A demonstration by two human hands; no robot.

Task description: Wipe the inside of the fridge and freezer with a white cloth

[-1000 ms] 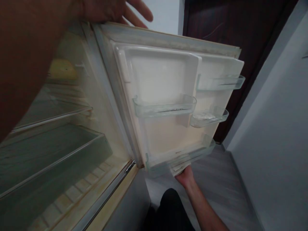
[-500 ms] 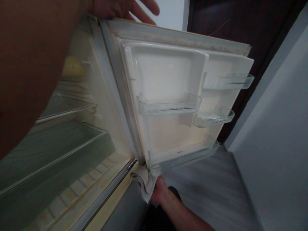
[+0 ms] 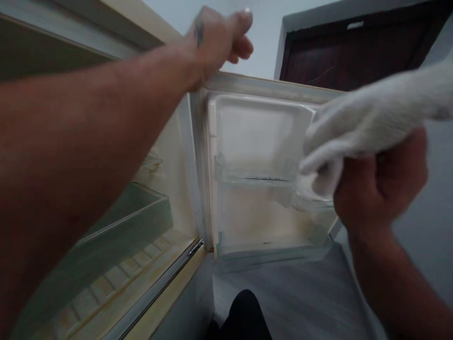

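Raised at the right, my right hand (image 3: 382,184) is closed on a white cloth (image 3: 375,113), which is bunched and blurred by motion. The cloth hides the right part of the open refrigerator door (image 3: 255,127). My left hand (image 3: 222,40) is above the top hinge-side corner of this door, thumb apart and fingers loosely curled, with nothing seen in it. Whether it touches the door edge I cannot tell. Clear door shelves (image 3: 255,174) line the inside of the door. My left forearm covers much of the refrigerator's interior.
Inside the refrigerator is a clear drawer (image 3: 141,222) above a yellow-stained bottom (image 3: 116,278). A metal strip (image 3: 166,278) runs along its lower edge. Behind the door stand a dark brown door (image 3: 336,52) and a pale wall. My knee (image 3: 247,311) is over the grey floor (image 3: 300,293).
My right hand has lifted the cloth from the door's lower hinge corner up to the right. My left hand's fingers have gone from spread to loosely curled. The view has shifted upward.
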